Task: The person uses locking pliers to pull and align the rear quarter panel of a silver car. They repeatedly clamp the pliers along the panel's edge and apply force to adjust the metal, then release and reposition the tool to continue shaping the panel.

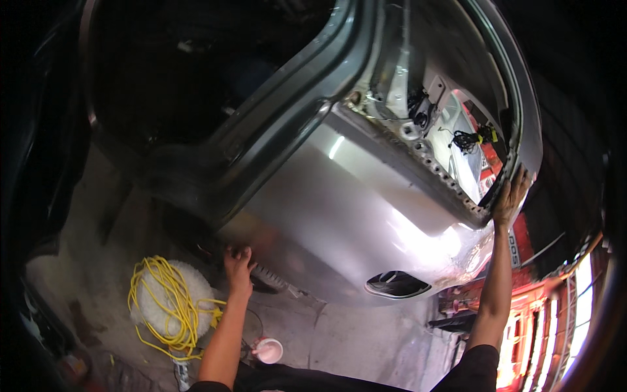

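A silver car body panel [307,209] fills the middle of the head view, curving down from the window opening. My left hand [239,269] is at the panel's lower left edge, fingers apart and nothing in them; whether it touches the metal I cannot tell. Out to the right, my right hand [513,196] lies with stretched fingers on the body's corner beside the window frame [480,215]. Between the hands, low on the panel, is a dark oval opening [397,285].
A yellow cord [173,307] lies coiled over a round white fluffy thing [153,304] on the floor [353,333]. Near my left forearm stands a small tub [268,351] with pale pink contents. Dark wiring [471,140] hangs in the window opening. A door opening gapes at upper left.
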`<state>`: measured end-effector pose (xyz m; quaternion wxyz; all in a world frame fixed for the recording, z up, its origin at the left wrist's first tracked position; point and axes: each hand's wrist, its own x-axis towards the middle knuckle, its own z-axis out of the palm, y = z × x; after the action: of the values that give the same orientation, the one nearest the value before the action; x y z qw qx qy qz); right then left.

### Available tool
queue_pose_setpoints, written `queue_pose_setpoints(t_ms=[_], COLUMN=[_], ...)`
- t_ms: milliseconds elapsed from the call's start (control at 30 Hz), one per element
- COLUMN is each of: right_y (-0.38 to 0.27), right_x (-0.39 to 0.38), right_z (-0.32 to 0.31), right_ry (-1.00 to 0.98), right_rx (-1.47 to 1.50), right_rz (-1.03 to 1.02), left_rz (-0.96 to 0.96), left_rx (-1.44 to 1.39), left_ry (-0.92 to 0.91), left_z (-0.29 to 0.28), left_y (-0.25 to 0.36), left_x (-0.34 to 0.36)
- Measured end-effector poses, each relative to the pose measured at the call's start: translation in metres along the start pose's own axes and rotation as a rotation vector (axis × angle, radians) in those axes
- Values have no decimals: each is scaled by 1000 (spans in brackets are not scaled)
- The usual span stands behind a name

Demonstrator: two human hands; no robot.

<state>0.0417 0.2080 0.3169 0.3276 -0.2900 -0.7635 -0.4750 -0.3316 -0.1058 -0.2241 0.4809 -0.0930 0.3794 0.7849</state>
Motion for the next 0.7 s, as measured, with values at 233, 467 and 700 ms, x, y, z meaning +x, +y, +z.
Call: queue_pose_setpoints(t_ms=[233,467,700], right_y=[-10,-13,-14], right_x=[-2,-4,3], right_z=[1,-6,-6], right_ry=[7,-9,28], right_rx=[-10,-12,44], right_rz=[83,102,107], left_rz=[-11,64,104], left_rx=[-52,55,85], left_ry=[-30,-52,-46], left_z=[-6,-17,-29], left_y=[16,4,-5], left_x=[15,30,35])
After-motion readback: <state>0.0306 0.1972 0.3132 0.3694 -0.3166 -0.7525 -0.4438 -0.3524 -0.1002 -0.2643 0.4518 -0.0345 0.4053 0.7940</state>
